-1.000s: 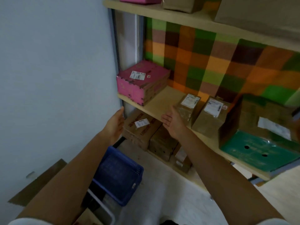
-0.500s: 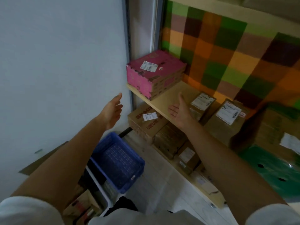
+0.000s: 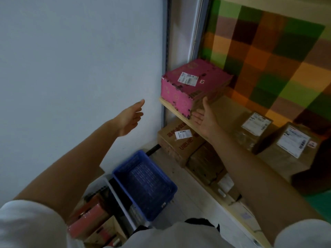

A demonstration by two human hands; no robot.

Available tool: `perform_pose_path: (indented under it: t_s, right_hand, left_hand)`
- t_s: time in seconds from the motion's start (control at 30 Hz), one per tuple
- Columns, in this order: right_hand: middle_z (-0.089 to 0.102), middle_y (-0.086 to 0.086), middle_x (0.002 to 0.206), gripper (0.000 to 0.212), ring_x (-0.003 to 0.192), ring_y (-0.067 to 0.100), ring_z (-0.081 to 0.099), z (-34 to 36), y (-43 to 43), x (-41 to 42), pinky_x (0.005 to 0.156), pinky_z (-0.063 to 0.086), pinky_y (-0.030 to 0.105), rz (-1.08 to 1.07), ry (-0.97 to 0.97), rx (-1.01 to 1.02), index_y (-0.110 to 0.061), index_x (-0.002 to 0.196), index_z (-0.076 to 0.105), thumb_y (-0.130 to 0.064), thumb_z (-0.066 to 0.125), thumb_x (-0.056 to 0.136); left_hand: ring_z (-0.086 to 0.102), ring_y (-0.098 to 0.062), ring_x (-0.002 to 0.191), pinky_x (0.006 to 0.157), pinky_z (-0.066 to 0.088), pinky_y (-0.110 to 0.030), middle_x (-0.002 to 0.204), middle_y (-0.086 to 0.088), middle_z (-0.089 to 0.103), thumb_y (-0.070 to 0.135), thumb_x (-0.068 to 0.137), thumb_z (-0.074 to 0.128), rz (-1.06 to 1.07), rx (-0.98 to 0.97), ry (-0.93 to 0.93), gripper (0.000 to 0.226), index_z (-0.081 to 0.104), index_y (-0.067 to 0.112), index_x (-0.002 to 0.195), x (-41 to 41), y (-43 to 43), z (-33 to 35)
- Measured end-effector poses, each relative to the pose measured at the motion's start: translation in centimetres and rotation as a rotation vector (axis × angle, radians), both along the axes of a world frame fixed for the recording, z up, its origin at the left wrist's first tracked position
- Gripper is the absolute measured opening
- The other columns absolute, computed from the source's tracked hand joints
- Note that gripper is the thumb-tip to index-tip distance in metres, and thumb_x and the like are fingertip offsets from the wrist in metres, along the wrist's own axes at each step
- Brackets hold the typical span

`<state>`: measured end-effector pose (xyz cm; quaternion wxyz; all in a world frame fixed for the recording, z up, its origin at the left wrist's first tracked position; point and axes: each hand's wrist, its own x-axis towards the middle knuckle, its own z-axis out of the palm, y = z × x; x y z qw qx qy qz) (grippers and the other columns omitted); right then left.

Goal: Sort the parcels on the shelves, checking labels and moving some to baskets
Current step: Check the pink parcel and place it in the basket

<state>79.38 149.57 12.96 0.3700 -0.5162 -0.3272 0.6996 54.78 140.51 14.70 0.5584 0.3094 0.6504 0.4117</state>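
Observation:
A pink parcel (image 3: 193, 83) with a white label lies at the left end of the middle shelf (image 3: 180, 114). My right hand (image 3: 206, 119) is open, its thumb up against the parcel's near right corner and its fingers at the shelf edge below it. My left hand (image 3: 130, 119) hangs open in the air left of the shelf, a short way from the parcel's left side. Two brown labelled parcels (image 3: 254, 129) (image 3: 290, 145) sit further right on the same shelf.
An empty blue basket (image 3: 145, 183) stands on a white cart below my arms, with red and brown boxes (image 3: 93, 219) beside it. Brown boxes (image 3: 179, 140) fill the bottom shelf. A white wall closes the left side; a chequered cloth backs the shelves.
Both hands have moved up and left, from near the brown parcels to the pink parcel. The right hand now touches its corner. The view has shifted left and down.

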Motion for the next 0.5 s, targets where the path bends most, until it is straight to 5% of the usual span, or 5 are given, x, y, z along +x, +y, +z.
perform_pose_path:
  t_s: [0.37, 0.5]
  right_hand:
    - [0.048, 0.016, 0.147, 0.083, 0.133, 0.028, 0.047, -2.0, 3.3, 1.8, 0.111, 0.036, 0.045, -0.134, -0.126, -0.115, -0.004, 0.148, 0.040, -0.065, 0.049, 0.092]
    - [0.048, 0.014, 0.147, 0.087, 0.131, 0.029, 0.049, -3.1, 6.9, 1.7, 0.110, 0.040, 0.047, -0.140, -0.189, -0.151, -0.008, 0.149, 0.040, -0.069, 0.052, 0.089]
  left_hand:
    - [0.028, -0.026, 0.147, 0.121, 0.023, -0.040, 0.159, -0.009, 0.032, 0.060, 0.094, 0.049, -0.073, -0.066, -0.095, 0.083, 0.024, 0.012, 0.156, 1.2, 7.0, -2.9]
    - [0.049, -0.019, 0.119, 0.100, 0.037, -0.029, 0.131, -0.003, 0.050, 0.059, 0.091, 0.053, -0.035, -0.102, -0.149, 0.065, 0.048, 0.014, 0.138, 2.5, 10.9, -4.4]
